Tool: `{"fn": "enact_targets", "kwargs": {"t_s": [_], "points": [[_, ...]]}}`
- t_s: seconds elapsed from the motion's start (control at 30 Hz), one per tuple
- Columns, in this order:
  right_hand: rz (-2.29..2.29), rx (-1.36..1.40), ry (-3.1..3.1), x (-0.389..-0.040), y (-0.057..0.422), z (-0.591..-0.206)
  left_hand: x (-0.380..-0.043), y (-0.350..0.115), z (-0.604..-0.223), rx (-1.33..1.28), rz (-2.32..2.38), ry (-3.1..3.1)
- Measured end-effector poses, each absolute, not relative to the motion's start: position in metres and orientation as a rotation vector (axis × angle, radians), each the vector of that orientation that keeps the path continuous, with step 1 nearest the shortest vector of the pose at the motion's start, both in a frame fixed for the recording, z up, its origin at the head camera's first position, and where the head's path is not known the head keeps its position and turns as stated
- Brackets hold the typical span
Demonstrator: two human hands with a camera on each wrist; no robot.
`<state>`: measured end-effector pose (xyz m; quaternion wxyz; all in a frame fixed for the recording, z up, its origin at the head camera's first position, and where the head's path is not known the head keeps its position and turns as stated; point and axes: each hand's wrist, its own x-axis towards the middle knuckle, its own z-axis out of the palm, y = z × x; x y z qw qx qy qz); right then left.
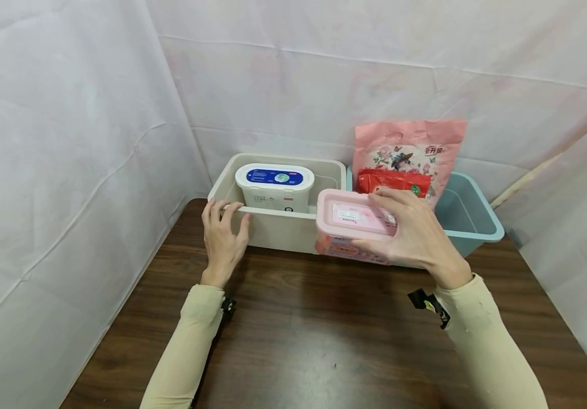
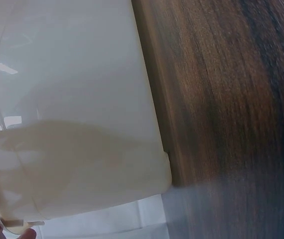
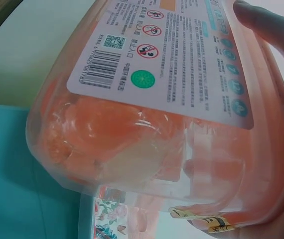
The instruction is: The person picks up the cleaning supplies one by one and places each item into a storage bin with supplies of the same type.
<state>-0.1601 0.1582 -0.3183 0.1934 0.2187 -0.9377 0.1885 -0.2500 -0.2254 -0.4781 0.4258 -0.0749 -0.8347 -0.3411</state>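
My right hand (image 1: 416, 233) grips a clear tub with a pink lid (image 1: 357, 213), fingers and thumb across the lid. It is in front of the gap between two bins, its lid facing up. Through its clear wall (image 3: 112, 134), orange-pink contents show in the right wrist view, beside a printed label (image 3: 182, 74). My left hand (image 1: 226, 233) holds the front rim of the cream bin (image 1: 278, 230) near its left corner, fingertips over the edge and thumb along the front. Inside that bin stands a white tub with a blue label (image 1: 275, 184).
To the right is a blue bin (image 1: 469, 210), partly hidden by my right hand. In it stand a pink flowered bag (image 1: 411, 147) and a red packet (image 1: 395, 180). Both bins rest on a dark wood table (image 1: 298, 329), with white curtains (image 1: 293, 85) behind.
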Motion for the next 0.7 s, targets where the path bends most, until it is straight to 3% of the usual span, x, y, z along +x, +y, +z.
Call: {"fn": "enact_targets", "kwargs": {"t_s": [0.7], "points": [[0.557,0.63,-2.628,-0.1605,0.1485,-0.3135,-0.2498,-0.2269,-0.4779,-0.174,-0.858,-2.118]]}}
